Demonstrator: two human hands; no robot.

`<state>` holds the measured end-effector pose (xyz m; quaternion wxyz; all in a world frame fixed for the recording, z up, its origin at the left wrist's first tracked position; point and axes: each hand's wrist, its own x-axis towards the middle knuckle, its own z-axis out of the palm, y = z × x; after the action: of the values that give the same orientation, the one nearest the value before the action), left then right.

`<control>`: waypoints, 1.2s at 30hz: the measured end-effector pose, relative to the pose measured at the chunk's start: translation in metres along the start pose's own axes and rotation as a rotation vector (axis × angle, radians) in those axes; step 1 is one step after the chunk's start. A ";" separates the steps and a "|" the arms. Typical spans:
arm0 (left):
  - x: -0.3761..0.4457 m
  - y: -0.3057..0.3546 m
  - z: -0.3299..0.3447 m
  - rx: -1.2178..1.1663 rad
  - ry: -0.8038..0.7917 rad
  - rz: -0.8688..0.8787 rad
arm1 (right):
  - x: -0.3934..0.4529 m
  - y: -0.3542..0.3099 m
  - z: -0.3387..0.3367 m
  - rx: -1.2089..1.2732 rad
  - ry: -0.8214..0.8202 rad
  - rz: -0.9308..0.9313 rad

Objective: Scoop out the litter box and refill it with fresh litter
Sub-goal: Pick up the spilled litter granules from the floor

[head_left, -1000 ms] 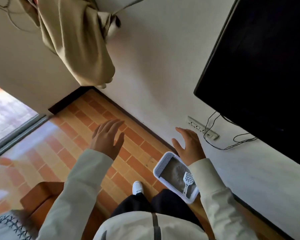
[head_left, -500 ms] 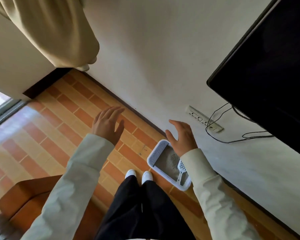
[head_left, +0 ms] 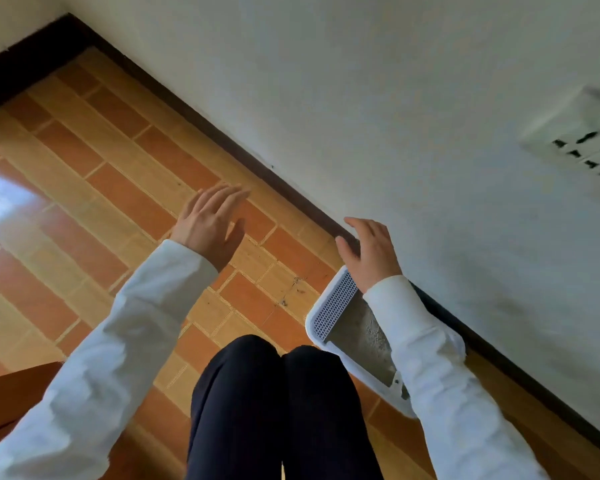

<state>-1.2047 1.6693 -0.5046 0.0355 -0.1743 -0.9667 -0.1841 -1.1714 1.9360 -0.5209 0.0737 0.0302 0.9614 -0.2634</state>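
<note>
A white litter box [head_left: 329, 308] with a grated step at one end stands on the tiled floor against the wall, low and right of centre. Grey litter [head_left: 361, 336] fills it. My right sleeve covers most of the box, and the scoop seen earlier is hidden but for a small white bit [head_left: 397, 382]. My right hand [head_left: 369, 252] hovers above the box's far end, fingers spread and empty. My left hand [head_left: 210, 225] is held out over the floor to the left, fingers straight, holding nothing.
A dark skirting board [head_left: 291, 188] runs along the white wall. A white power strip [head_left: 582, 147] is fixed on the wall at right. Bits of debris [head_left: 293, 291] lie on the tiles by the box. A brown piece of furniture [head_left: 11, 396] sits at lower left.
The view has dropped lower and closer to the floor; curtain and television have left the frame. Both hands stay spread and empty, and the box now looks larger.
</note>
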 end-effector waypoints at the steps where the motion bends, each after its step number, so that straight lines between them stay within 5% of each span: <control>1: 0.000 -0.012 0.027 0.005 0.001 0.018 | 0.008 0.014 0.026 -0.004 0.002 -0.006; 14: -0.013 -0.103 0.263 -0.121 0.045 0.111 | 0.064 0.147 0.231 -0.104 0.004 0.018; 19: -0.026 -0.099 0.318 -0.583 0.114 -0.105 | 0.080 0.173 0.277 -0.225 -0.125 -0.004; 24: -0.043 -0.092 0.359 -1.704 0.072 -0.714 | 0.086 0.175 0.321 -0.475 -0.300 -0.039; 26: -0.051 -0.091 0.368 -1.972 0.078 -0.868 | 0.087 0.177 0.336 -0.605 -0.377 0.001; 31: -0.066 -0.091 0.379 -2.136 0.090 -0.914 | 0.093 0.174 0.353 -0.686 -0.462 0.122; 36: -0.070 -0.093 0.382 -2.147 0.090 -0.929 | 0.093 0.160 0.361 -0.759 -0.479 0.011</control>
<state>-1.1734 1.7065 -0.9009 -0.1666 0.2621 -0.2836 -0.9073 -1.2024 1.8910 -0.9226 0.3014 -0.0555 0.9457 0.1087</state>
